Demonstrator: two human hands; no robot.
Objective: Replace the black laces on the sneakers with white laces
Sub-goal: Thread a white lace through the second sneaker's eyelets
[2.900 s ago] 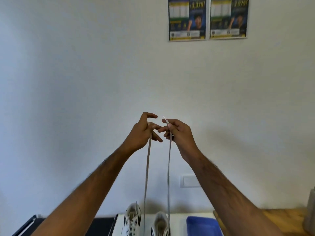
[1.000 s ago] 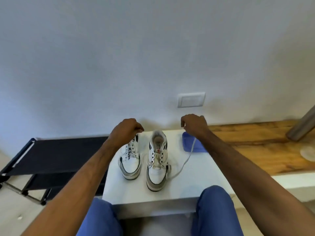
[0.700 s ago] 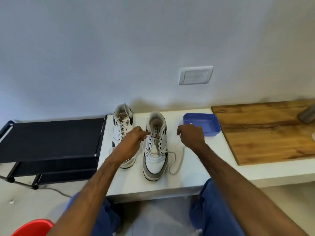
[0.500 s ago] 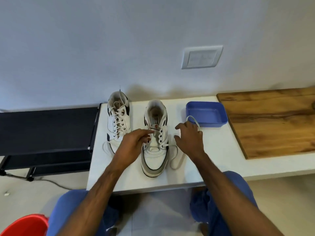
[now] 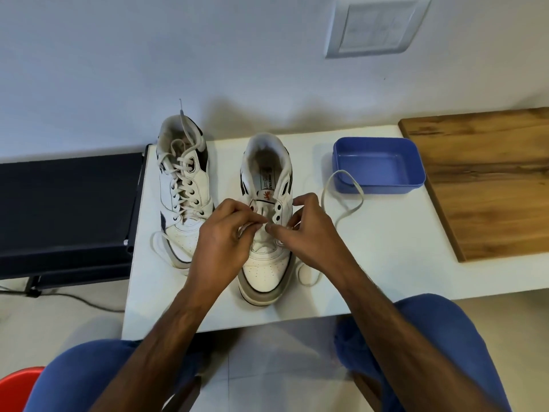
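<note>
Plain home room: white wall with switch plate point(image 5: 375, 25), white table point(image 5: 371, 263), wooden board point(image 5: 487, 179), tiled floor point(image 5: 267, 367).

Both forearms stretched forward and inward, bare, meeting over the middle. Left hand point(image 5: 221, 233) knuckles up, fingers curled, thumb and forefinger pinched together. Right hand point(image 5: 309, 230) close beside it, fingers bent, fingertips point(image 5: 269, 228) almost touching those of the left.

A blue plastic tray point(image 5: 377, 188) sits on the white surface point(image 5: 386, 248) beside a wooden board point(image 5: 487, 185). A wall switch plate point(image 5: 377, 26) is above.
</note>
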